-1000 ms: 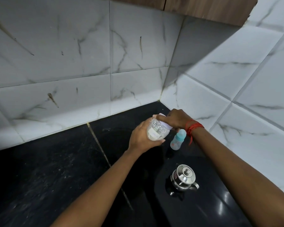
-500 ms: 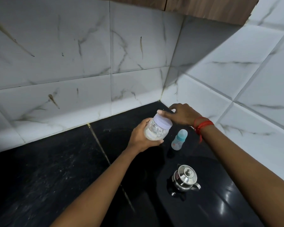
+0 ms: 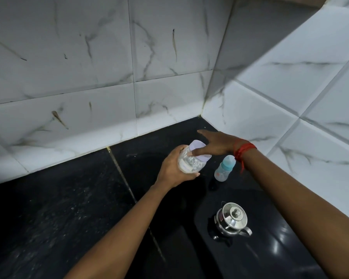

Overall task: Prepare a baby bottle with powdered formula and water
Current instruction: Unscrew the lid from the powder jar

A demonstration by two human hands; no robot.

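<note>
The small clear plastic baby bottle with a teal collar and cap (image 3: 224,168) stands upright on the glossy black stone desk (image 3: 69,218), right of centre and toward the far corner where the two white marble-patterned tiled walls (image 3: 89,67) meet. It stands free, touched by neither hand, just beside the right wrist, which wears a red thread band (image 3: 242,150).

Left of the bottle, the left hand (image 3: 174,170) is wrapped around a clear plastic jar of white powder (image 3: 189,161), holding it above the desk and tilted with its top leaning to the far right. A pale lilac lid (image 3: 199,150) sits on the jar's mouth. The right hand (image 3: 216,144) reaches over this lid from the right with its fingers spread and stretched out toward the far wall; the thumb (image 3: 197,151) lies against the top of the lid, but the hand is not closed round anything, so it reads as open and merely touching.

Nearer to the camera, well apart from the bottle, a small shiny steel kettle with a knobbed lid and a handle (image 3: 232,219) stands on the desk, its spout pointing to the far left. A thin brass-coloured joint (image 3: 127,184) runs across the desk from the far wall toward the near edge, passing under the left forearm.
</note>
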